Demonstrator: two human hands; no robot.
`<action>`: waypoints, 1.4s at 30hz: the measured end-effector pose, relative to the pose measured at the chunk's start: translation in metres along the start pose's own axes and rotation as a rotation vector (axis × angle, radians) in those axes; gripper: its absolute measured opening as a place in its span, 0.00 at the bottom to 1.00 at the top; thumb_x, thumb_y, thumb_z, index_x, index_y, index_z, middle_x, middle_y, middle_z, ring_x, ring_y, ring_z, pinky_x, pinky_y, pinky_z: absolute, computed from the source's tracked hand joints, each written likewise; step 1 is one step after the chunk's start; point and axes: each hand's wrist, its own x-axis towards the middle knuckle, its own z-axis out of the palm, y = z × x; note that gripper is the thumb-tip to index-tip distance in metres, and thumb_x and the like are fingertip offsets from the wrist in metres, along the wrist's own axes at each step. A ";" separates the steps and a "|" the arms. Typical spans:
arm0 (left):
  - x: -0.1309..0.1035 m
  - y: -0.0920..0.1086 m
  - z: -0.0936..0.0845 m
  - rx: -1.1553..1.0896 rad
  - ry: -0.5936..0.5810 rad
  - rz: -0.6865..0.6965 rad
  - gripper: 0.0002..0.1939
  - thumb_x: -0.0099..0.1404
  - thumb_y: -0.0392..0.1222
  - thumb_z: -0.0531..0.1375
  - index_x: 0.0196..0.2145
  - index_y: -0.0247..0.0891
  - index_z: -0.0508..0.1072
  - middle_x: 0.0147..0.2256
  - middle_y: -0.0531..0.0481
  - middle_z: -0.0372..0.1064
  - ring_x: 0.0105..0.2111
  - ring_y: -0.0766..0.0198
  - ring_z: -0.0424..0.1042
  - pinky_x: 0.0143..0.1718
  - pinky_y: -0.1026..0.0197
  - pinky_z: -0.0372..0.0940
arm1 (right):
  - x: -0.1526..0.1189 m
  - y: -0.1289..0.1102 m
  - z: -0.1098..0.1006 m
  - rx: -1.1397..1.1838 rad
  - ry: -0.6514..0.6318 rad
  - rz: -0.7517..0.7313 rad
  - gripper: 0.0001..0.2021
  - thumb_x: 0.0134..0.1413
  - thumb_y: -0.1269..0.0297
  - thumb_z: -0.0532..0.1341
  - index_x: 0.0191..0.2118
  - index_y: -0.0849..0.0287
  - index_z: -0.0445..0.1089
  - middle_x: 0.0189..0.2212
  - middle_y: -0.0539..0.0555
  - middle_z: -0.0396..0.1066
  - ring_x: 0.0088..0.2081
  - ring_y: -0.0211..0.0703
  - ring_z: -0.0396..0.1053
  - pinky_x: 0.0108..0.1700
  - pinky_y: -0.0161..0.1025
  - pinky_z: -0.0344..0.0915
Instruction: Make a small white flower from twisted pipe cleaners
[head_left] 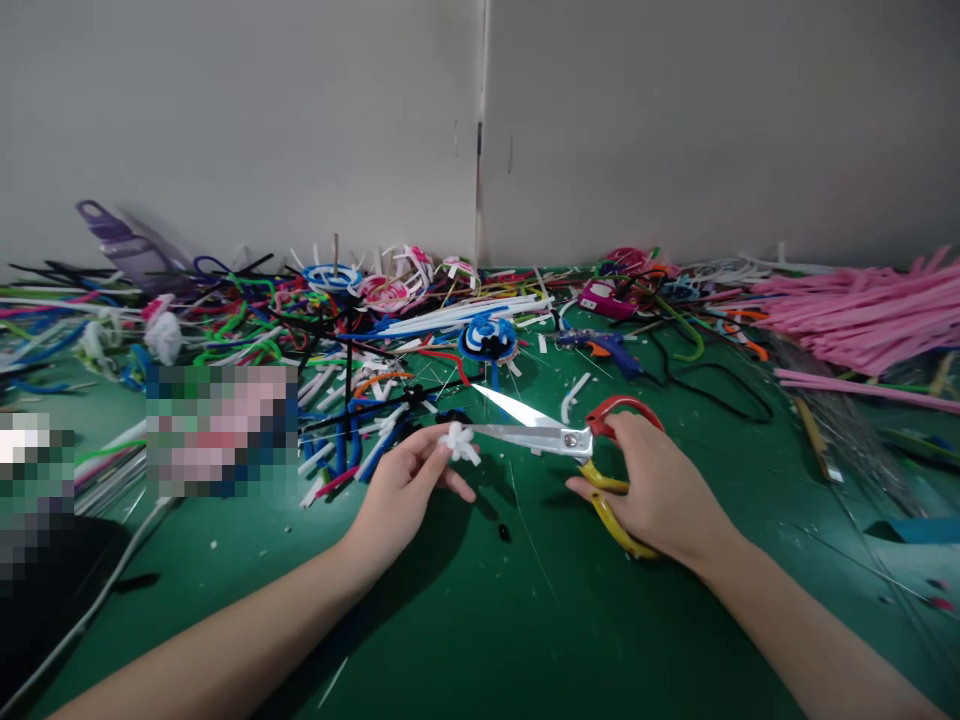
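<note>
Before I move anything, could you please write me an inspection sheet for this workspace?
Surface: green tabletop, dotted with small pale scraps.
Job's things: white flower-like piece; scissors, blades apart.
Clutter: pink stems heaped at right; purple bottle, tilted, at left.
Hands: left hand pinches the white flower-like piece; right hand holds the scissors by their handles.
Cables: white cable at left; black cord near the blue glue gun.
Surroundings: grey wall behind.

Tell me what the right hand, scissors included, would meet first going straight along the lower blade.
Probably the white piece in the left hand: the scissors in the right hand point their lower blade at it, though depth is unclear.
</note>
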 end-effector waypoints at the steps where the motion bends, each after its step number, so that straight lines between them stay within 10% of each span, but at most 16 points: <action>1: 0.000 0.000 0.000 -0.024 -0.010 0.005 0.13 0.67 0.44 0.52 0.47 0.37 0.67 0.33 0.51 0.74 0.25 0.68 0.74 0.34 0.63 0.65 | 0.001 0.000 0.000 -0.020 0.009 -0.035 0.28 0.50 0.41 0.57 0.41 0.65 0.62 0.34 0.61 0.68 0.35 0.52 0.68 0.33 0.44 0.67; 9: 0.000 0.000 -0.001 -0.076 -0.008 0.040 0.11 0.68 0.44 0.51 0.35 0.36 0.69 0.33 0.50 0.73 0.22 0.71 0.70 0.30 0.65 0.65 | 0.004 0.007 -0.003 -0.153 0.160 -0.200 0.29 0.46 0.39 0.59 0.36 0.65 0.63 0.29 0.58 0.67 0.31 0.48 0.68 0.30 0.40 0.65; 42: -0.009 0.010 0.004 0.202 -0.210 -0.013 0.08 0.62 0.39 0.54 0.29 0.36 0.71 0.21 0.53 0.71 0.21 0.67 0.69 0.27 0.65 0.64 | -0.001 -0.010 0.000 -0.119 0.044 -0.250 0.27 0.47 0.39 0.58 0.35 0.64 0.66 0.28 0.58 0.70 0.28 0.46 0.70 0.27 0.38 0.62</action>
